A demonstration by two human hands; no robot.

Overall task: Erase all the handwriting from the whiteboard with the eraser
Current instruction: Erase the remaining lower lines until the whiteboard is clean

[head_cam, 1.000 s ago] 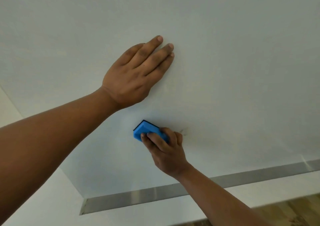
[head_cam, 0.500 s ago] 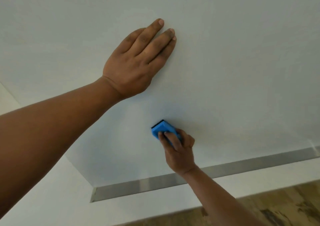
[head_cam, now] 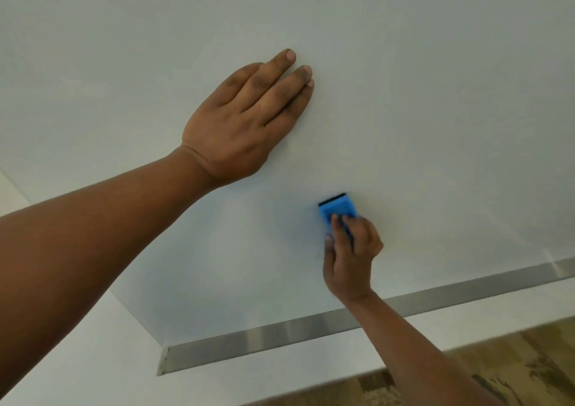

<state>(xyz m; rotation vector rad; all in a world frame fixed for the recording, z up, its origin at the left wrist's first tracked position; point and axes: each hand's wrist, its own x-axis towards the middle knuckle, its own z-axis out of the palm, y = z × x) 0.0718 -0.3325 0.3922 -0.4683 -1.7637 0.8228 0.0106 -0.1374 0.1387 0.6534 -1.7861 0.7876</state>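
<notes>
The whiteboard (head_cam: 420,110) fills most of the view, and I see no handwriting on the part that shows. My left hand (head_cam: 245,119) lies flat against the board with its fingers straight and close together, pointing up and to the right. Lower down, my right hand (head_cam: 350,259) grips a small blue eraser (head_cam: 337,211) and presses it to the board. The eraser's dark felt edge faces up. My fingers cover its lower half.
A metal tray rail (head_cam: 311,331) runs along the board's bottom edge. Below it is a white wall strip (head_cam: 93,368), and a wood-patterned floor (head_cam: 513,365) shows at the lower right.
My right hand has carried the eraser to the right across the board and turned it more upright. The faint smudge beside the eraser a second ago no longer shows. My left hand stays flat.
</notes>
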